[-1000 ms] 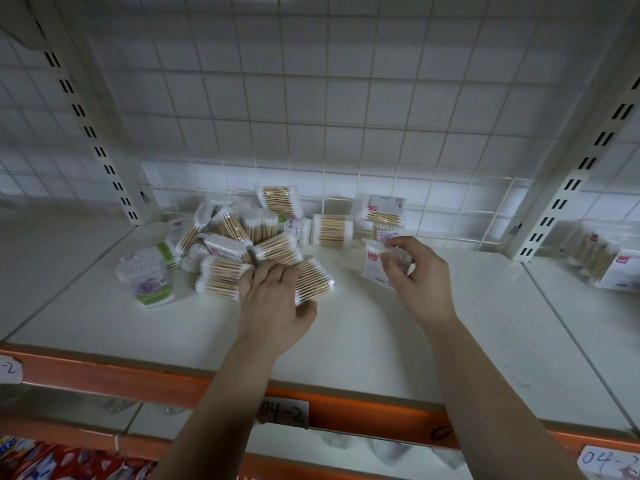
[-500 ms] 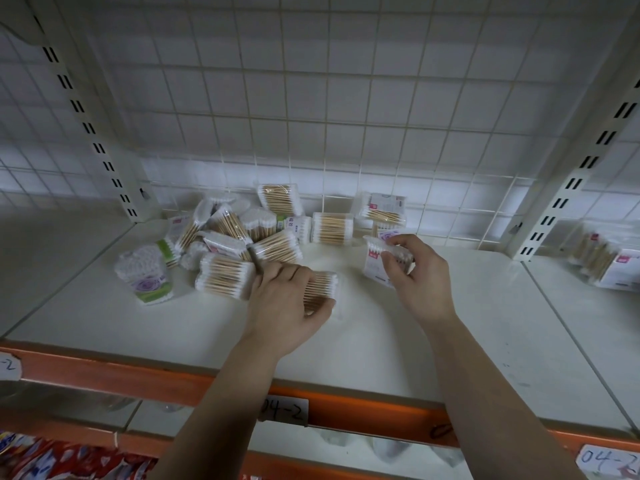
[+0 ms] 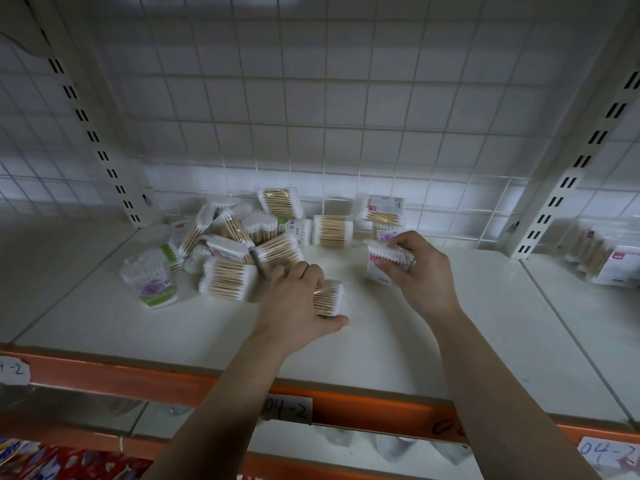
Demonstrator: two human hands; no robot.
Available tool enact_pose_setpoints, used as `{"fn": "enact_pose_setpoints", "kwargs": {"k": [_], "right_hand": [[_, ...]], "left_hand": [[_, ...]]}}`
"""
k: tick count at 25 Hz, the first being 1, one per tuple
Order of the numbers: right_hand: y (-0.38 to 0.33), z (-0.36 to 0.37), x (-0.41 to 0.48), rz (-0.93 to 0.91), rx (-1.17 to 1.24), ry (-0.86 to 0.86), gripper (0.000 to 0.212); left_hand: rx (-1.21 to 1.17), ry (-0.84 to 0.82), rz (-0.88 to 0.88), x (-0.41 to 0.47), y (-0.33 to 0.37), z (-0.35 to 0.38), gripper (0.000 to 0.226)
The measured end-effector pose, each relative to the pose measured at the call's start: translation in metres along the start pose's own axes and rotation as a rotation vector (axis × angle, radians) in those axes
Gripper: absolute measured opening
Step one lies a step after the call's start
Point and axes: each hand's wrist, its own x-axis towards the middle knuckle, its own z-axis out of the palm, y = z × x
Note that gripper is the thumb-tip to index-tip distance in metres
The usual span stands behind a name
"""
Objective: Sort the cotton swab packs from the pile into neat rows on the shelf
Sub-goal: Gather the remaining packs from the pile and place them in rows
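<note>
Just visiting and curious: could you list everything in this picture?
pile of cotton swab packs: about a dozen, clear with tan or white contents, shelf's back left
green-labelled swab bag: one, white, left of pile
more packs: several, blurred, neighbouring bay, right
shelf: one, white, orange front edge
wire grid: one, white, behind
paper labels: three, white, front edge
left hand: one, grip on tan-stick pack
right hand: one, grip on white-tipped pack
</note>
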Motion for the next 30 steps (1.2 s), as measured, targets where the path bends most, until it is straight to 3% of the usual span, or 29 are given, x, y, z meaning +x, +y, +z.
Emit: {"fn": "enact_pose_setpoints", "kwargs": {"k": [5, 8, 14, 19, 23, 30], "right_hand": [[0.004, -0.029, -0.005, 0.040, -0.041, -0.006, 0.026], [0.013, -0.055, -0.010, 0.050, -0.073, -0.008, 0.024], [0.030, -0.116, -0.017, 0.046, -0.133, 0.026, 0.021], [0.046, -0.177, -0.022, 0.094, -0.224, -0.008, 0.022], [0.056, -0.227, -0.024, 0.157, -0.342, -0.073, 0.022], [0.093, -0.299, -0.008, 0.124, -0.593, -0.223, 0.029]], "left_hand": [[-0.087, 0.100, 0.113, 0.000, 0.002, -0.008, 0.046], [0.020, 0.167, 0.174, 0.007, 0.016, -0.006, 0.033], [-0.015, 0.265, 0.203, 0.025, 0.056, -0.002, 0.036], [-0.313, 0.116, 0.105, 0.034, 0.115, 0.008, 0.038], [-0.476, 0.066, 0.145, 0.041, 0.157, 0.023, 0.037], [-0.503, 0.101, 0.280, 0.052, 0.226, 0.048, 0.022]]}}
